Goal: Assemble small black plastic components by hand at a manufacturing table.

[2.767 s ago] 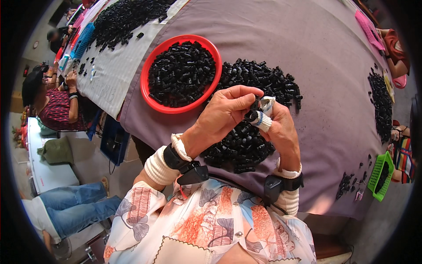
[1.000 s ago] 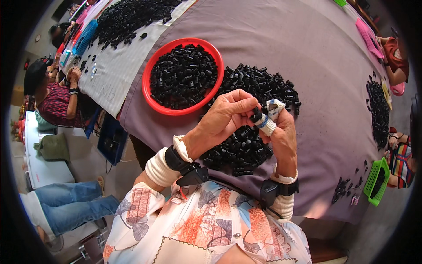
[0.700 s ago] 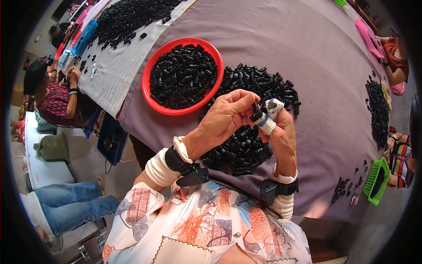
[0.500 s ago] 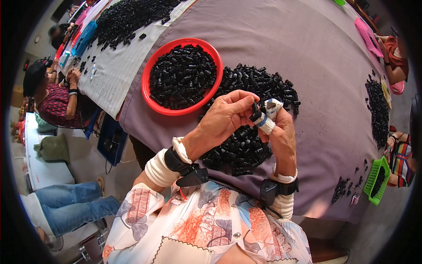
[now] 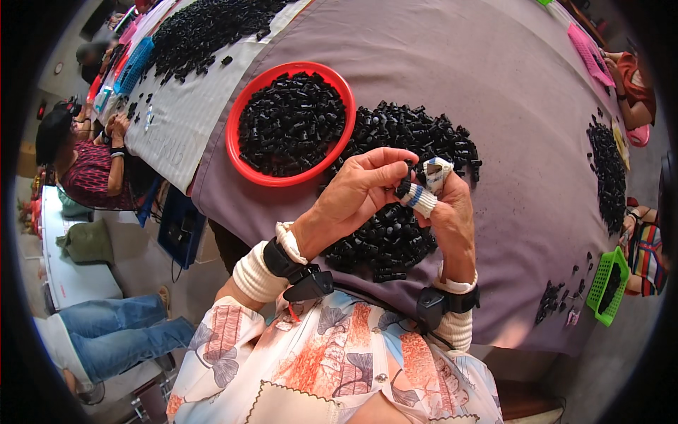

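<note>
A small black cylindrical plastic part (image 5: 405, 186) is pinched between the thumb and fingers of my left hand (image 5: 346, 191), above the pile. My right hand (image 5: 455, 215) meets it from the other side with bent fingers. White knitted finger covers (image 5: 422, 201) with blue stripes sit on two of its digits, and one presses against the part. My fingers hide much of the part. Heaps of similar black parts (image 5: 409, 138) lie beyond and beneath my hands. To the left, a red round basin (image 5: 235, 155) is full of the same parts.
A mauve cloth (image 5: 522, 141) covers the table. At the right edge are a green basket (image 5: 602, 283), a pink basket (image 5: 590, 55) and more black parts (image 5: 605, 177). A large black heap (image 5: 205, 35) lies far left, near a blue basket (image 5: 134, 65). Other people sit along both sides.
My hands stay in nearly the same place over the pile. The black part and the knitted finger covers have shifted slightly left as my fingers move.
</note>
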A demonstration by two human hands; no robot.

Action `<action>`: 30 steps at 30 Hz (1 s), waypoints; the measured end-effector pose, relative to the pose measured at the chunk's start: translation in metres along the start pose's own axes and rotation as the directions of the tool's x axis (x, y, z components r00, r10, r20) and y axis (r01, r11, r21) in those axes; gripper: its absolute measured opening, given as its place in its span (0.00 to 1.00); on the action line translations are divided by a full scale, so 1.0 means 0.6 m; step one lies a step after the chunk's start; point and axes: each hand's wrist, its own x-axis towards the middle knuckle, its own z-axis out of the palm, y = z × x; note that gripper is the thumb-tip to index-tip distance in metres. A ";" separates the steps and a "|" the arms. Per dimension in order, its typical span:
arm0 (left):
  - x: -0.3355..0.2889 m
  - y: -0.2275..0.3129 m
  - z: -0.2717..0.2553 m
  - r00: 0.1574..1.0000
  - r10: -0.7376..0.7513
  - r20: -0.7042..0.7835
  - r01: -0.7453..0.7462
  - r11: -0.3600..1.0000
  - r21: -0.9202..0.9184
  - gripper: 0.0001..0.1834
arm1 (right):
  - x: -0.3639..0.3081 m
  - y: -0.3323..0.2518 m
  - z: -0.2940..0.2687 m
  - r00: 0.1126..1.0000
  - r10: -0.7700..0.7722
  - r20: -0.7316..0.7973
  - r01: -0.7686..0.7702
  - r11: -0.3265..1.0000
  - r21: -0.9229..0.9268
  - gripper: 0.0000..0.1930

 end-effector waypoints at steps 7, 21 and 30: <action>-0.002 0.004 0.006 1.000 0.020 -0.023 -0.019 0.999 0.051 0.16 | 0.004 0.003 0.000 0.999 -0.029 0.018 0.030 0.999 -0.024 0.11; -0.015 0.078 -0.061 0.918 0.316 -0.242 -0.249 0.930 0.269 0.15 | 0.004 0.008 -0.014 0.999 0.014 -0.037 -0.012 0.999 0.036 0.07; -0.040 0.142 -0.117 0.724 0.586 -0.364 -0.109 0.618 0.779 0.15 | 0.014 0.017 -0.061 0.989 -0.098 -0.114 0.110 0.988 0.108 0.05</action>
